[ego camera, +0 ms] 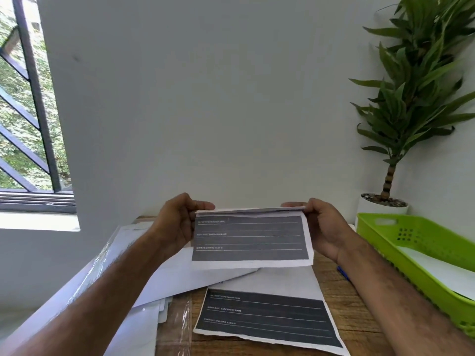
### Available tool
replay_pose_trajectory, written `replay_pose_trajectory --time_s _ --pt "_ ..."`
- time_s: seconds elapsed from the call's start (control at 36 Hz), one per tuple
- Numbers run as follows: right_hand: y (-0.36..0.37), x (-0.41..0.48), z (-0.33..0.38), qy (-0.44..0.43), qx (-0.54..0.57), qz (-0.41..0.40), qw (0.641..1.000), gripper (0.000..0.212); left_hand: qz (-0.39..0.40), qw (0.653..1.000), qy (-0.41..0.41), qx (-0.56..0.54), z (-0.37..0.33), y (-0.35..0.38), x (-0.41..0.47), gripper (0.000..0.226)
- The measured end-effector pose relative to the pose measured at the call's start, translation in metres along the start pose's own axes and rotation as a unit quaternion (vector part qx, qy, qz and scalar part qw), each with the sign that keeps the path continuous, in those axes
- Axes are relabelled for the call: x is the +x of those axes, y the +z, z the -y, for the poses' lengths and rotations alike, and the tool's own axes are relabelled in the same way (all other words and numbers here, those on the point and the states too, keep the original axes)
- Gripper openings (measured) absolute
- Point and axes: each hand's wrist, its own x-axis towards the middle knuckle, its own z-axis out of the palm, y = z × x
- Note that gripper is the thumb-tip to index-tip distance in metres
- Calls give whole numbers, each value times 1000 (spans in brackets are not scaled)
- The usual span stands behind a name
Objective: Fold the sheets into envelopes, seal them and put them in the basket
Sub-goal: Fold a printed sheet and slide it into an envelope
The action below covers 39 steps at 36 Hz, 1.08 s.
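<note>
A folded sheet (250,238) with a dark printed panel and white lines is held up above the wooden table. My left hand (174,223) pinches its top left corner and my right hand (325,227) pinches its top right corner, along the fold at the top. A second sheet (267,317) with the same dark panel lies flat on the table below. The green basket (380,232) stands at the right, with a white folded paper (442,273) inside.
A pile of white envelopes and sheets (164,278) with clear plastic wrap covers the table's left side. A blue pen (343,273) lies beside the basket. A potted plant (390,173) stands in the back right corner. A barred window is at left.
</note>
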Motion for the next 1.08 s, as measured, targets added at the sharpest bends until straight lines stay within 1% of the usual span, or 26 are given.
replay_pose_trajectory --time_s 0.06,0.08,0.14,0.17,0.22,0.28,0.31,0.36,0.44,0.5,0.61,0.72,0.78,0.86,0.94,1.03,1.08 --pt "2 1 -1 3 -7 -5 1000 42 -9 998 19 56 2 1 2 17" --pt "3 1 -1 6 -21 4 1000 40 -13 995 34 93 5 2 3 17" --pt "8 0 -3 0 -65 17 998 30 -24 986 68 151 10 3 3 21" --pt "10 1 -4 -14 -90 18 996 28 -35 984 81 155 11 4 3 27" --pt "12 2 -8 -41 -117 9 992 38 -52 983 99 149 13 6 3 40" --pt "14 4 -10 -53 -125 -8 991 51 -62 978 115 160 13 10 0 48" --pt "15 3 -11 -57 -131 -17 990 54 -65 975 121 172 14 11 0 52" --pt "18 2 -12 -68 -142 -37 987 54 -69 973 126 181 14 10 0 60" --pt "20 0 -11 -85 -140 -49 985 46 -47 982 98 156 12 7 1 66" --pt "21 -2 -10 -86 -128 -41 987 39 -17 988 78 136 11 8 -1 61" --pt "24 -5 -6 -59 -100 -25 993 26 -1 990 74 120 9 11 -7 33" --pt "21 -2 -8 -16 -85 -19 996 21 5 996 55 70 8 7 -5 29" --pt "19 -2 -10 -1 -84 -7 996 17 -4 994 61 89 9 5 -3 25" --pt "16 -2 -9 12 -70 7 997 21 -11 992 60 113 9 3 -2 20" --pt "14 -3 -8 30 -49 9 998 23 -1 994 29 104 9 0 -3 20" --pt "11 -4 -5 51 -45 7 998 14 26 993 -2 114 7 0 -6 20" --pt "11 -5 -3 51 -38 11 998 13 32 996 -18 84 5 1 -7 19"
